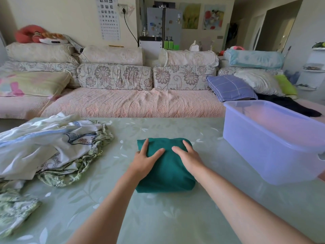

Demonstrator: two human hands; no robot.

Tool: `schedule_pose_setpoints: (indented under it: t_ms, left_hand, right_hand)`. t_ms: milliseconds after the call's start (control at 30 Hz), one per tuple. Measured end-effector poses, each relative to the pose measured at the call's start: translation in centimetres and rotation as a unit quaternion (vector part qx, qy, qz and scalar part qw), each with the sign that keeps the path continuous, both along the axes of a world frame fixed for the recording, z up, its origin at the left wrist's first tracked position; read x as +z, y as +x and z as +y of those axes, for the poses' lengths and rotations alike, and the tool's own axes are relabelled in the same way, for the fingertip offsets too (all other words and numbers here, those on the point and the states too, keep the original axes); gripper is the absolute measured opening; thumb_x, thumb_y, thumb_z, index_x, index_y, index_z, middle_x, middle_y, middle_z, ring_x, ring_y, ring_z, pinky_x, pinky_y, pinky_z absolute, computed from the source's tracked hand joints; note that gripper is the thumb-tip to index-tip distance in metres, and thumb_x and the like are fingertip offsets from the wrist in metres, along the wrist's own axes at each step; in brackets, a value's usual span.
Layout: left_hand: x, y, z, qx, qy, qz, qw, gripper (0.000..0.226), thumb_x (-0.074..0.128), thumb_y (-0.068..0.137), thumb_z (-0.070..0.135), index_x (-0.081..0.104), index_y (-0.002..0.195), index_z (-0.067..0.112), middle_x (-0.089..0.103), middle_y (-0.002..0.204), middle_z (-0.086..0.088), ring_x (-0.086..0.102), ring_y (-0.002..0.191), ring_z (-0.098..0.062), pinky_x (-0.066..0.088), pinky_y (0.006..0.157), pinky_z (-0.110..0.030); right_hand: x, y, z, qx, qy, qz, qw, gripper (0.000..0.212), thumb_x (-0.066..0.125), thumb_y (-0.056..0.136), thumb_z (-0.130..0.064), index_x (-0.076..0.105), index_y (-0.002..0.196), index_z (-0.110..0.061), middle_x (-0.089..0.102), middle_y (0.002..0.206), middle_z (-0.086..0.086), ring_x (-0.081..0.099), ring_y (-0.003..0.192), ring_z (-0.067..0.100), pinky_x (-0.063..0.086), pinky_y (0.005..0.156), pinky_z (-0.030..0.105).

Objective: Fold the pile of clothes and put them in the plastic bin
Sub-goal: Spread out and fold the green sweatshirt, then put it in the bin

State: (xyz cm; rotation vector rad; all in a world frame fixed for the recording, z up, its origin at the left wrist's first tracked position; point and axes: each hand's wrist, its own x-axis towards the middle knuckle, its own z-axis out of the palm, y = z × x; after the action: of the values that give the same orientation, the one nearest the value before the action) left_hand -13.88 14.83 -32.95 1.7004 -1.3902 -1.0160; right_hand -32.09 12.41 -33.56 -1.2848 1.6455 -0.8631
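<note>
A folded dark green garment (168, 173) lies in the middle of the table. My left hand (145, 160) rests flat on its left side with fingers straight and spread. My right hand (187, 156) presses flat on its right side, fingers pointing away from me. A pile of unfolded white, blue-trimmed and green floral clothes (52, 148) spreads over the table's left part. The translucent plastic bin (274, 148) stands at the right of the table, and nothing shows inside it.
The table carries a pale green leaf-patterned cloth (158, 217). Beyond its far edge runs a long sofa (123, 101) with cushions and pillows. A dark garment (288, 104) lies on the sofa behind the bin.
</note>
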Motion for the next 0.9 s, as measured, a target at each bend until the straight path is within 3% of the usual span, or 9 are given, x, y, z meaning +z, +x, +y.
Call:
schedule_pose_setpoints:
  t_ms: [133,267,367,533,733,900]
  left_hand:
    - [-0.9,0.2,-0.7,-0.001,0.022,-0.007,1.0,0.093,0.061,0.066,0.081,0.022,0.146,0.054,0.044,0.142,-0.004,0.052,0.124,-0.025,0.041,0.106,-0.036]
    - [-0.7,0.3,-0.5,0.011,0.029,0.045,0.999,0.089,0.069,0.068,0.071,0.029,0.145,0.05,0.053,0.133,0.003,0.057,0.111,-0.019,0.047,0.098,-0.032]
    - [-0.6,0.1,0.0,0.021,0.029,0.082,0.996,0.084,0.073,0.065,0.068,0.034,0.138,0.052,0.058,0.123,0.006,0.061,0.103,-0.017,0.052,0.096,-0.037]
    - [1.0,-0.7,1.2,0.008,-0.033,0.134,0.99,0.068,0.08,0.07,0.051,0.046,0.13,0.048,0.061,0.116,0.011,0.063,0.097,-0.01,0.055,0.084,-0.031]
    - [5.5,-4.8,2.6,-0.046,-0.165,0.125,0.977,0.071,0.077,0.078,0.047,0.04,0.139,0.047,0.053,0.13,0.013,0.056,0.111,-0.007,0.046,0.094,-0.026]
    - [11.6,-10.7,0.5,-0.116,-0.25,0.139,0.951,0.077,0.077,0.078,0.047,0.034,0.141,0.046,0.047,0.141,0.011,0.05,0.125,-0.01,0.042,0.108,-0.038]
  right_hand:
    - [-0.3,0.5,-0.6,-0.004,0.026,0.021,0.999,0.112,0.062,0.047,-0.086,0.033,0.149,-0.048,0.043,0.15,0.0,0.051,0.13,0.024,0.044,0.108,0.042]
    - [-0.1,0.1,-0.8,0.023,0.063,-0.097,0.993,0.103,0.082,0.052,-0.067,0.041,0.144,-0.043,0.06,0.133,-0.006,0.065,0.11,0.018,0.055,0.096,0.042]
    - [-0.4,0.0,-0.2,0.006,0.044,-0.11,0.993,0.095,0.086,0.048,-0.062,0.053,0.135,-0.04,0.068,0.119,-0.008,0.07,0.1,0.017,0.058,0.089,0.041]
    - [0.9,-0.9,2.5,-0.024,-0.034,-0.102,0.994,0.076,0.084,0.055,-0.059,0.06,0.125,-0.041,0.07,0.111,-0.013,0.07,0.097,0.01,0.059,0.088,0.037]
    - [6.5,-5.2,5.3,-0.043,-0.186,-0.019,0.981,0.078,0.079,0.061,-0.062,0.055,0.132,-0.045,0.064,0.121,-0.023,0.061,0.11,0.0,0.052,0.099,0.033]
    - [14.4,-11.5,4.9,-0.069,-0.28,0.044,0.956,0.085,0.076,0.057,-0.066,0.051,0.136,-0.045,0.06,0.131,-0.019,0.058,0.117,0.002,0.049,0.103,0.033]
